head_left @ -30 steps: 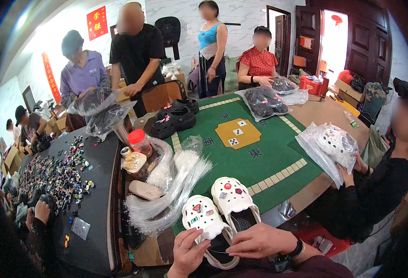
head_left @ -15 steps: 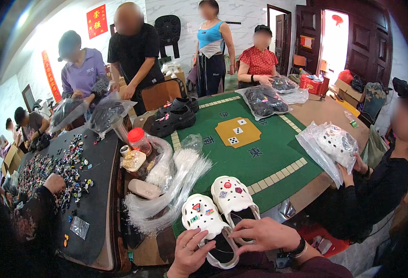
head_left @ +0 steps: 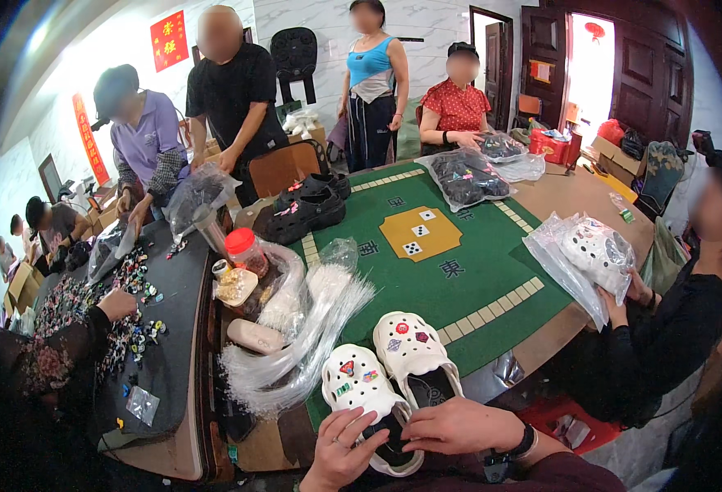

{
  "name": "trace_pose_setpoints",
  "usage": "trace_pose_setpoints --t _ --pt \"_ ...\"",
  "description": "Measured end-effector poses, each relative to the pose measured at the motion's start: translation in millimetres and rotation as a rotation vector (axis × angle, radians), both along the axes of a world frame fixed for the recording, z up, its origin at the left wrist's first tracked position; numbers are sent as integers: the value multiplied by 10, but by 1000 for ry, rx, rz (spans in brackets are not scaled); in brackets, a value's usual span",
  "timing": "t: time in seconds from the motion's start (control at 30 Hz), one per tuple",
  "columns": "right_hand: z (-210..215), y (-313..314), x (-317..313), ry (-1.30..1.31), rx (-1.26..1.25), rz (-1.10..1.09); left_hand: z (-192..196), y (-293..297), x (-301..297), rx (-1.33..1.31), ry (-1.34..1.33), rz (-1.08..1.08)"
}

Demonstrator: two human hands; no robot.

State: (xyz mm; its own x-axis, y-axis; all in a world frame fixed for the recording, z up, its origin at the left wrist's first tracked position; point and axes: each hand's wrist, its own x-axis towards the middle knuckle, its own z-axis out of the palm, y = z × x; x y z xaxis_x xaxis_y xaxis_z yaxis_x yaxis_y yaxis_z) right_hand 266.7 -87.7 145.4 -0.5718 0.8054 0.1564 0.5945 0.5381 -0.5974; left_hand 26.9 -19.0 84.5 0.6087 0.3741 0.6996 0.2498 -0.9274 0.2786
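Two white clogs studded with small coloured charms lie side by side at the near edge of the green table [head_left: 492,271]. My left hand [head_left: 340,451] grips the heel of the left clog [head_left: 357,385]. My right hand [head_left: 451,426], with a dark watch on the wrist, lies across the heel of the right clog [head_left: 410,348] and reaches toward the opening of the left one. A heap of clear plastic bags [head_left: 295,344] lies just left of the clogs.
A red-lidded jar [head_left: 244,250], black clogs [head_left: 307,209] and bagged dark clogs [head_left: 467,176] stand farther back. A dark side table [head_left: 172,279] on the left holds several loose charms, sorted by another person's hand. A person at right holds a bagged white clog [head_left: 594,250]. Others stand behind.
My right hand has slid left across the clogs' heels. At the left, a person's hand has moved onto the scattered charms, and the people behind have shifted their bags.
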Motion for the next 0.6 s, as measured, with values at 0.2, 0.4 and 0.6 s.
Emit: trace_pose_setpoints --t 0.2,0.4,0.6 --pt "13 -39 147 23 20 -35 0 20 8 -31 -22 8" --pt "131 -82 393 18 103 -371 -45 58 -3 -11 -11 64" --pt "141 -69 418 32 113 -531 -17 62 30 -18 -18 38"
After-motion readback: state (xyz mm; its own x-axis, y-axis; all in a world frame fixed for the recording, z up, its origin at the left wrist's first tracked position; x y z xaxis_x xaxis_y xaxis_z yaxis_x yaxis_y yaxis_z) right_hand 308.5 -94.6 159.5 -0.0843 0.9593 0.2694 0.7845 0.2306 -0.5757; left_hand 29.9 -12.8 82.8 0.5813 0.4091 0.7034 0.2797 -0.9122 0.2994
